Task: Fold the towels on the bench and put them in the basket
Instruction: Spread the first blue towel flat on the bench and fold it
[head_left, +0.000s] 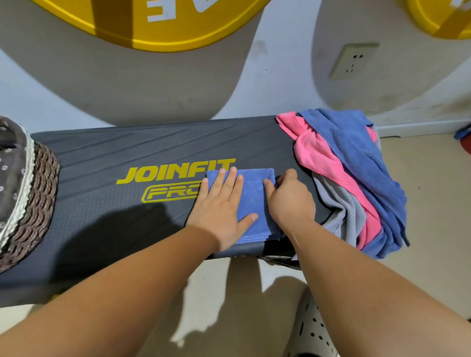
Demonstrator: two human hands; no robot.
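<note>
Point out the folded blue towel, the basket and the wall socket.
folded blue towel [253,202]: head view, bare middle between the hands.
basket [44,186]: head view, woven brown rim.
wall socket [353,61]: head view, faceplate centre.

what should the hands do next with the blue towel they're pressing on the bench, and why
Probably lift the folded blue towel and carry it left to the basket. It already lies compact under the flat left hand, the right hand pinching its edge, while the unfolded pile waits.
</note>
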